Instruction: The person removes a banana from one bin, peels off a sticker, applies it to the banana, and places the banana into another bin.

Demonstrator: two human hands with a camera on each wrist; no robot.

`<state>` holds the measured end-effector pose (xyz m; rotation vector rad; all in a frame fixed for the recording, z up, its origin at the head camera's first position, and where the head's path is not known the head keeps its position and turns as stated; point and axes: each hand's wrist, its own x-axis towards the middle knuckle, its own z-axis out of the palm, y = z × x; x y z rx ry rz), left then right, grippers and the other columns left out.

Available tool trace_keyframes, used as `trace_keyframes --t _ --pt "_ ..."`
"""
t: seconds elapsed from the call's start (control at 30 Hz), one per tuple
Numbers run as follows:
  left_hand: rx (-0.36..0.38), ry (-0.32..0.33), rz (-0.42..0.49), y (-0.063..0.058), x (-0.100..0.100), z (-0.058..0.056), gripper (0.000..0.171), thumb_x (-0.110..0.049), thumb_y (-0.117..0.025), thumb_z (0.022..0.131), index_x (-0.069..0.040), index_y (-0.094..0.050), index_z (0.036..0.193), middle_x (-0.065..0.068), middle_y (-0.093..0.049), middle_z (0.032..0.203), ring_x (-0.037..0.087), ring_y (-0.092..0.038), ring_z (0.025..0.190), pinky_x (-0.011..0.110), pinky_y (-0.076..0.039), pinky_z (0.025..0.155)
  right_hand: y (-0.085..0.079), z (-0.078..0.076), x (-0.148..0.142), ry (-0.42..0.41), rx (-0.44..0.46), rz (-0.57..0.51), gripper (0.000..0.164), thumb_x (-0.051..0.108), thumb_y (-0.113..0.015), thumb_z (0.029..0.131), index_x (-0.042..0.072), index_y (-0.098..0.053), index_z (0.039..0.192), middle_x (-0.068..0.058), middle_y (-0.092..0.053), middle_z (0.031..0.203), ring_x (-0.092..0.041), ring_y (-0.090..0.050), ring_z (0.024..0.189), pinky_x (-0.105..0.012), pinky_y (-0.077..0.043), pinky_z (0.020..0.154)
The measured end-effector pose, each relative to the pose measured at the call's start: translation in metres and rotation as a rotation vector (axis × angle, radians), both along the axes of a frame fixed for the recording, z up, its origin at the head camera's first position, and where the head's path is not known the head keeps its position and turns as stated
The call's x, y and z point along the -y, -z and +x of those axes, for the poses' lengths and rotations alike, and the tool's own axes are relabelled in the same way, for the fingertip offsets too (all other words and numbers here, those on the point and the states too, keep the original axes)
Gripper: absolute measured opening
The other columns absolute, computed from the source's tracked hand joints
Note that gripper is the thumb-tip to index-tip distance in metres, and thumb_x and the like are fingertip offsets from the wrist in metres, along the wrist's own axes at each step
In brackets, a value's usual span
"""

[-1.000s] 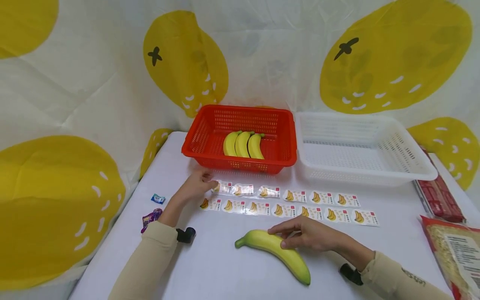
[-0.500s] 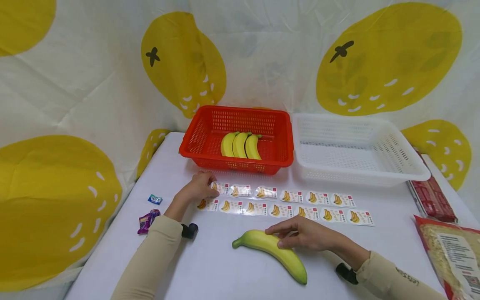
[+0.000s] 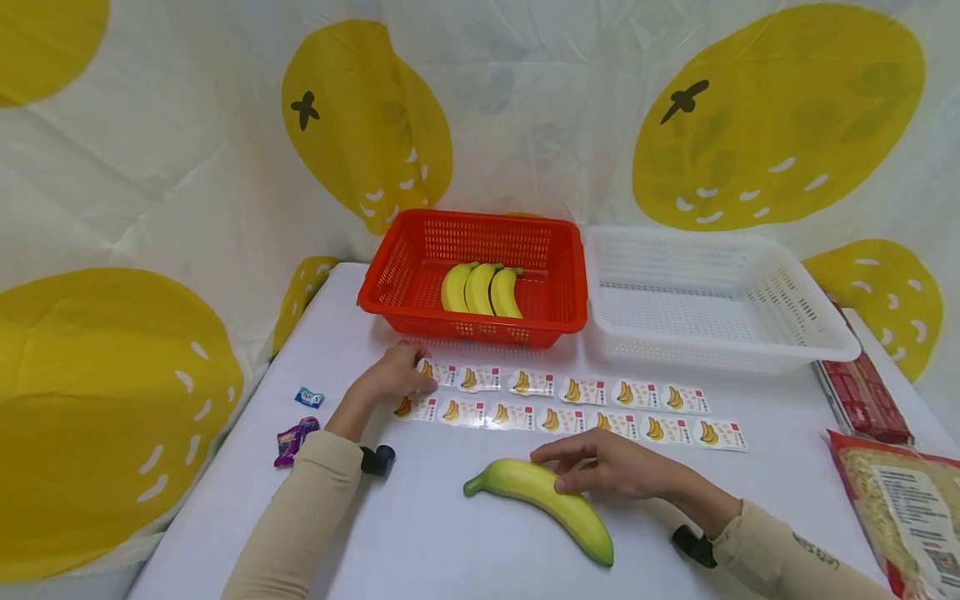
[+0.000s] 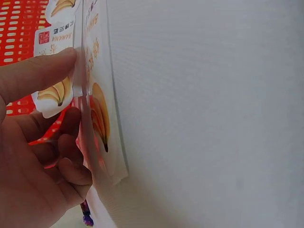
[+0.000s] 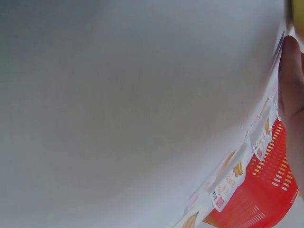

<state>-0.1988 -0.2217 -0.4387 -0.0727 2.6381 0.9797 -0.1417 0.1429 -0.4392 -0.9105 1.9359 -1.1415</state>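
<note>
My left hand (image 3: 401, 371) is at the left end of the back row of banana stickers. In the left wrist view its thumb lies over a sticker (image 4: 61, 92) printed with bananas, fingers curled behind it, pinching it. A yellow-green banana (image 3: 551, 500) lies on the table with its stem to the left. My right hand (image 3: 622, 465) holds the banana from its far right side, thumb on top and fingers at its upper edge. In the right wrist view, only the thumb side of this hand and a bit of the banana (image 5: 298, 19) show.
A red basket (image 3: 472, 332) with three bananas (image 3: 480, 289) stands at the back, beside a white basket (image 3: 720, 350). Two rows of stickers (image 3: 551, 421) lie before them. Small candies (image 3: 296, 440) sit at left, a red package (image 3: 866, 400) and a bag of grain (image 3: 900, 500) at right.
My left fingers have closed in on the leftmost sticker of the back row. The right hand and the banana keep their place; the head view has shifted slightly.
</note>
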Motion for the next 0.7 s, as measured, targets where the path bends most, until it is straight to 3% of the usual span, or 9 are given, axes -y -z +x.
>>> trace_keyframes --t 0.1,0.2,0.3,0.43,0.57,0.7 --pt "-0.010 0.009 0.055 -0.002 0.003 -0.001 0.047 -0.017 -0.080 0.086 -0.010 -0.059 0.129 0.010 -0.063 0.117 0.026 -0.059 0.105 0.041 -0.054 0.097 -0.005 -0.005 0.003 0.035 -0.047 0.001 0.040 0.024 -0.069 0.098 0.011 -0.066 0.136 -0.007 -0.072 0.125 -0.009 -0.067 0.096 -0.021 -0.053 0.083" --pt "-0.037 0.025 0.127 -0.004 0.004 -0.001 0.055 -0.017 -0.078 0.088 -0.012 -0.054 0.137 0.010 -0.061 0.126 0.028 -0.056 0.115 0.047 -0.050 0.107 -0.014 -0.016 0.011 0.106 -0.172 0.005 0.038 0.026 -0.068 0.098 0.008 -0.068 0.131 -0.010 -0.073 0.123 -0.008 -0.067 0.093 -0.022 -0.054 0.081" --pt "-0.071 0.043 0.171 -0.007 0.005 0.000 0.053 -0.017 -0.075 0.090 -0.011 -0.053 0.138 0.010 -0.059 0.128 0.028 -0.053 0.118 0.049 -0.047 0.109 -0.027 -0.032 0.025 0.203 -0.310 0.016 0.034 0.027 -0.069 0.098 0.006 -0.071 0.125 -0.011 -0.075 0.114 -0.011 -0.068 0.088 -0.024 -0.056 0.077" --pt "-0.077 0.031 0.166 -0.011 0.005 0.004 0.039 -0.021 -0.074 0.093 -0.009 -0.058 0.126 0.010 -0.062 0.116 0.025 -0.055 0.107 0.038 -0.051 0.094 -0.041 -0.052 0.059 0.272 -0.457 0.060 0.031 0.025 -0.070 0.097 0.005 -0.073 0.121 -0.006 -0.077 0.102 -0.014 -0.067 0.084 -0.024 -0.056 0.074" --pt "-0.100 0.018 0.156 -0.016 0.004 0.008 0.031 -0.022 -0.074 0.093 -0.006 -0.061 0.116 0.010 -0.062 0.104 0.023 -0.055 0.097 0.029 -0.046 0.079 -0.051 -0.068 0.104 0.260 -0.553 0.125 0.028 0.025 -0.070 0.096 0.008 -0.075 0.118 -0.001 -0.076 0.095 -0.013 -0.064 0.082 -0.025 -0.054 0.074" --pt "-0.151 0.032 0.174 -0.018 -0.001 0.008 0.026 -0.020 -0.073 0.093 -0.004 -0.062 0.110 0.010 -0.061 0.097 0.022 -0.053 0.089 0.027 -0.044 0.072 -0.055 -0.077 0.138 0.249 -0.666 0.194 0.019 0.024 -0.070 0.096 0.010 -0.077 0.108 0.001 -0.072 0.083 -0.013 -0.059 0.074 -0.026 -0.051 0.069"
